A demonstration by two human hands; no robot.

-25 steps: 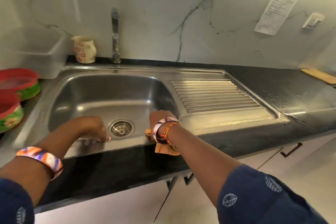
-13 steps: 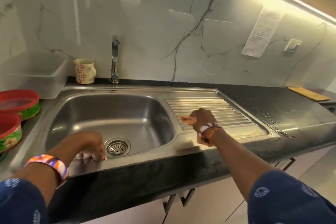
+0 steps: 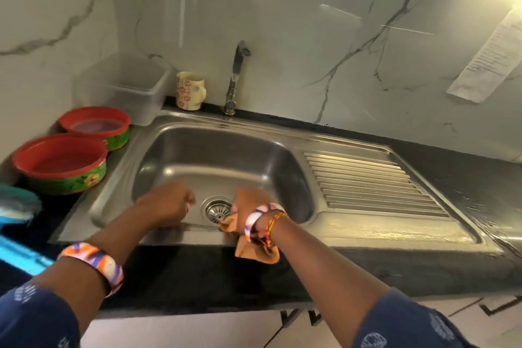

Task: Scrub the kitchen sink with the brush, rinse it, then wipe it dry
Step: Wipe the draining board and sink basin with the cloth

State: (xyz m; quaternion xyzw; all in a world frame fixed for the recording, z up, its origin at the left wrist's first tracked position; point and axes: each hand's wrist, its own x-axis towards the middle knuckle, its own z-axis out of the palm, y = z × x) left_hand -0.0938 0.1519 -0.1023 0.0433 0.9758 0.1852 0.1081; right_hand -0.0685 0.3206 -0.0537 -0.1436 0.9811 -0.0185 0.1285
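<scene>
Over the steel sink [image 3: 214,161], from the head camera: the right hand [image 3: 248,205] is down at the basin's near edge, fingers curled round an orange cloth [image 3: 255,251] that bunches beside the drain strainer [image 3: 217,209] and hangs out below the wrist over the front rim. The left hand [image 3: 166,205] sits just left of the drain, fingers curled in a loose fist against the near wall; whether it holds anything, I cannot tell. Tap [image 3: 236,79] upright at the back, flowered mug [image 3: 189,90] beside it. Two red-lidded green tubs [image 3: 63,165] stand left of the basin. A teal brush [image 3: 17,206], blurred, lies at the far left edge.
</scene>
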